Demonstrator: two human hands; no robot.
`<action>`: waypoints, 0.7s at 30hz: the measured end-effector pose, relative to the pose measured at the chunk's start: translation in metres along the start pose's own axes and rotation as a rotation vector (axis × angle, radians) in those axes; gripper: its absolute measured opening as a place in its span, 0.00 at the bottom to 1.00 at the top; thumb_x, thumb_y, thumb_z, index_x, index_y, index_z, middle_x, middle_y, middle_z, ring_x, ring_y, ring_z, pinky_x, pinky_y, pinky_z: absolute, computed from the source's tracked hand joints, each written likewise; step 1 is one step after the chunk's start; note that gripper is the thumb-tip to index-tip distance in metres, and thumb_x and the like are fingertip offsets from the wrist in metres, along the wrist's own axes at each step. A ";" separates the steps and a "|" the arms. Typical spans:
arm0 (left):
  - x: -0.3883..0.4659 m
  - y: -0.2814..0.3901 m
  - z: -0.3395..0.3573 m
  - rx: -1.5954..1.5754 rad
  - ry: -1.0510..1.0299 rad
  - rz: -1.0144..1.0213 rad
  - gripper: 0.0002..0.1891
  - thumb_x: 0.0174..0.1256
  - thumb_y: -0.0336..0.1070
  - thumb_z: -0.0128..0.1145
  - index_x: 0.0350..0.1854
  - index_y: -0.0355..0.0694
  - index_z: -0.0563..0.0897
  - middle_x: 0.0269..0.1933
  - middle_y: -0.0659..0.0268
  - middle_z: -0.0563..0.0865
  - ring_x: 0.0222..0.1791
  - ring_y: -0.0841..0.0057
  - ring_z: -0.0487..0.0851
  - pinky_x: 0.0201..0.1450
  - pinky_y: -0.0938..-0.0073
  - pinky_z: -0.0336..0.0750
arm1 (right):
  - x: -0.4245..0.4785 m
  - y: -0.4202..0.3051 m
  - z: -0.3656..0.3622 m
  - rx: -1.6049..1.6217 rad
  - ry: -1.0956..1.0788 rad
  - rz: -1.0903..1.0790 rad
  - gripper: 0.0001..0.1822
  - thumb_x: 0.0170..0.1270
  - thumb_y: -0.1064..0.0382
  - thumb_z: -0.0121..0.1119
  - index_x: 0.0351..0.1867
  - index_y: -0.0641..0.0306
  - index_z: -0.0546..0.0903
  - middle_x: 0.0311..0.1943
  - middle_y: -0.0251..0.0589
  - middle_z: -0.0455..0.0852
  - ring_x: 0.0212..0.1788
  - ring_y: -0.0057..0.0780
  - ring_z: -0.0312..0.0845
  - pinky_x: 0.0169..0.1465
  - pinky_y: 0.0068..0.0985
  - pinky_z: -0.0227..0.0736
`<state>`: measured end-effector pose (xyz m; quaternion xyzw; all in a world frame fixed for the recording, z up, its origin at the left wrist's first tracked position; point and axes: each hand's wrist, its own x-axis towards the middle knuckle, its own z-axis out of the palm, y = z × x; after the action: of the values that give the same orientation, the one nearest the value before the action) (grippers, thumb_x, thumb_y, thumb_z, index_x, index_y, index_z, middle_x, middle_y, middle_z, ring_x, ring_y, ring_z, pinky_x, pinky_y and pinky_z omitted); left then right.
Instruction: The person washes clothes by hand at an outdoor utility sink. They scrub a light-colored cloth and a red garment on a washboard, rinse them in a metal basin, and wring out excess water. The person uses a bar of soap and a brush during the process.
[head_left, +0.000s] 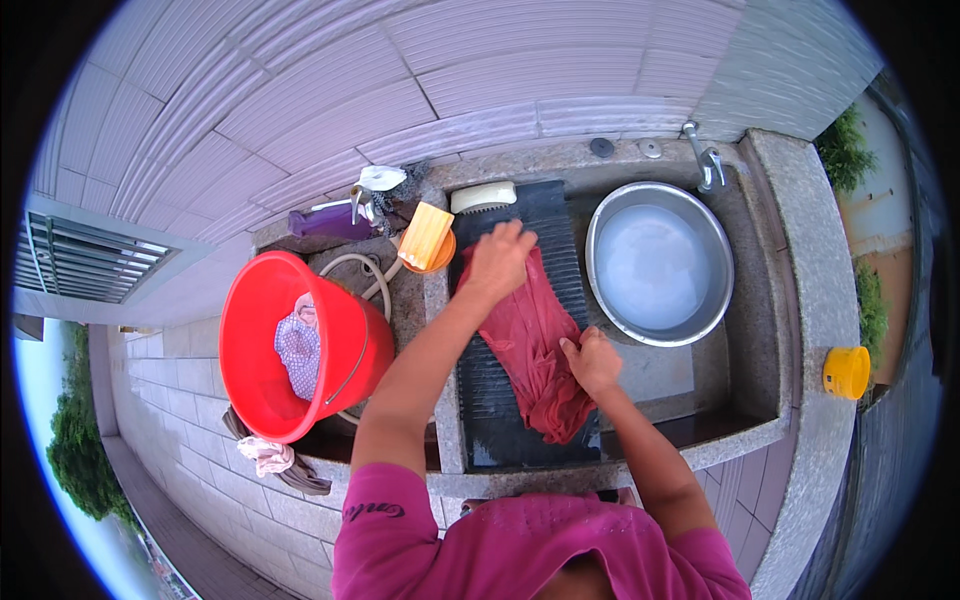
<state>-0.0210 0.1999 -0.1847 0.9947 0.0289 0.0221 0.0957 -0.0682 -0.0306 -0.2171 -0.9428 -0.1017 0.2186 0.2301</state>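
A wet red cloth garment (525, 330) lies lengthwise over a dark ridged washboard slab (566, 262) in a stone sink. My left hand (501, 259) is on the garment's upper end, its fingers bent; whether they grip the fabric is hard to tell. Lower down, my right hand (592, 361) is closed on the garment's right edge, beside its bunched lower end. A scrub brush (484, 197) with a pale back rests at the top of the slab. To the right, a metal basin (658, 262) holds cloudy water.
At left stands a red bucket (255, 337) with patterned cloth inside. An orange-yellow block (425, 235) sits on an orange container beside a hose. Pink and dark cloths hang at the sink's front edge. A tap (705, 161) rises behind the basin; a yellow cup (847, 373) stands on the right ledge.
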 end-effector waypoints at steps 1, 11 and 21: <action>-0.001 0.001 0.026 -0.030 0.050 0.044 0.23 0.52 0.28 0.56 0.54 0.40 0.77 0.55 0.57 0.75 0.57 0.59 0.72 0.53 0.52 0.69 | 0.001 -0.001 -0.001 -0.027 -0.034 0.024 0.23 0.59 0.47 0.61 0.42 0.66 0.74 0.43 0.52 0.81 0.45 0.52 0.80 0.45 0.46 0.75; 0.007 -0.008 0.025 0.074 -0.283 0.081 0.12 0.52 0.26 0.56 0.39 0.40 0.84 0.42 0.63 0.82 0.51 0.62 0.74 0.52 0.58 0.67 | -0.011 0.019 0.006 -0.072 0.034 -0.391 0.18 0.53 0.52 0.66 0.44 0.51 0.76 0.41 0.45 0.76 0.45 0.49 0.76 0.44 0.44 0.75; -0.079 0.008 -0.091 -0.640 -0.006 -0.131 0.03 0.49 0.25 0.59 0.28 0.32 0.81 0.30 0.58 0.83 0.33 0.64 0.80 0.38 0.68 0.74 | -0.012 0.048 -0.030 -0.098 0.013 -0.878 0.11 0.50 0.61 0.67 0.31 0.56 0.75 0.35 0.42 0.74 0.42 0.41 0.75 0.40 0.36 0.74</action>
<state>-0.1041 0.2039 -0.0973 0.9103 0.0842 0.0207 0.4048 -0.0610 -0.0882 -0.2114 -0.8213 -0.5016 0.0889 0.2567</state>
